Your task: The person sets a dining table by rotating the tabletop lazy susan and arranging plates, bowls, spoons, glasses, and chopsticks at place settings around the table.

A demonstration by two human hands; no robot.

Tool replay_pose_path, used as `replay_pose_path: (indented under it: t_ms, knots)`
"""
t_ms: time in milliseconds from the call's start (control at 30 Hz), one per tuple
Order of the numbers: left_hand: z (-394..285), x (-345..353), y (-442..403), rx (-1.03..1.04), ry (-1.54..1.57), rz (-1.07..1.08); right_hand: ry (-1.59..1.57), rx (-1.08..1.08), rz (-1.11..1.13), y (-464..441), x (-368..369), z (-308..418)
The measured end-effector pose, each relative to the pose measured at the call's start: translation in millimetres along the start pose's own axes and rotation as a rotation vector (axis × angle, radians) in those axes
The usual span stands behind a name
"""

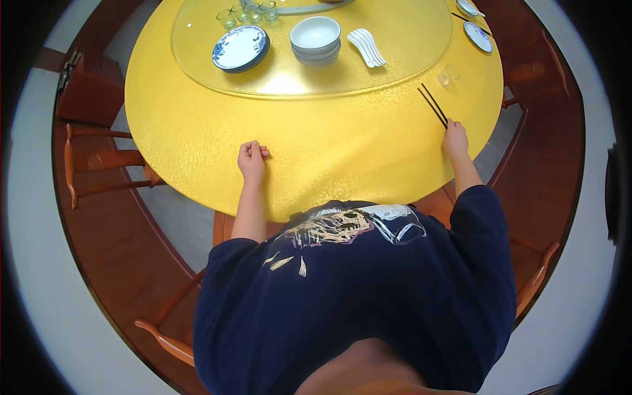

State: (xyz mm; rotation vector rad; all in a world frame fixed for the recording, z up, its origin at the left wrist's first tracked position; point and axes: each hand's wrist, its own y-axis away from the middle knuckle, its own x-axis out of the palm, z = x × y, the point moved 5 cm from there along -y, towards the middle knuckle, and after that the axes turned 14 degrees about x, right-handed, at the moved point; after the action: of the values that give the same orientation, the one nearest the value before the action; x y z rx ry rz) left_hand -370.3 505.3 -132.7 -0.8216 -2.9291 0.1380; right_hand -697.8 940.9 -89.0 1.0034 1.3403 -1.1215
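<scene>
My right hand (pixel 455 139) grips a pair of dark chopsticks (pixel 432 105) by their near ends, and their tips point away from me over the yellow cloth. The two sticks lie nearly side by side with a narrow gap. At the near left of the table (pixel 309 145), my left hand (pixel 253 159) rests with its fingers curled in, and nothing shows in it. Beyond the chopsticks, to the right, are small clear glasses (pixel 444 80). A stack of white bowls (pixel 316 36), some white spoons (pixel 367 48) and blue-patterned plates (pixel 240 48) stand on the glass turntable (pixel 283 82).
Several small green-tinted glasses (pixel 239 13) are grouped at the back left of the turntable. On the table's far right are a patterned plate (pixel 478 37), a white bowl with a spoon (pixel 469 8) and another dark pair of chopsticks (pixel 471 24). Wooden chairs (pixel 105 160) surround the table.
</scene>
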Motion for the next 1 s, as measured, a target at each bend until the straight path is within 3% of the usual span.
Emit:
replay_pose_path:
  t_ms: [433, 633, 733, 833, 933, 1000]
  knots:
    - [1, -1, 2, 0.003, 0.04, -0.012, 0.163, 0.148, 0.355, -18, -6, 19]
    - [0, 0, 3, 0.001, 0.029, -0.011, 0.207, 0.045, 0.459, -18, -3, 19]
    - [-1, 0, 2, -0.003, 0.025, -0.013, 0.162, 0.152, 0.601, -15, -8, 21]
    - [-2, 0, 2, -0.006, 0.022, -0.008, 0.047, 0.184, 0.589, -15, -5, 16]
    - [0, 0, 2, -0.002, 0.009, -0.002, 0.117, 0.099, 0.472, -19, -10, 17]
    - [-1, 0, 2, -0.001, 0.004, -0.001, 0.147, 0.09, 0.509, -20, -17, 20]
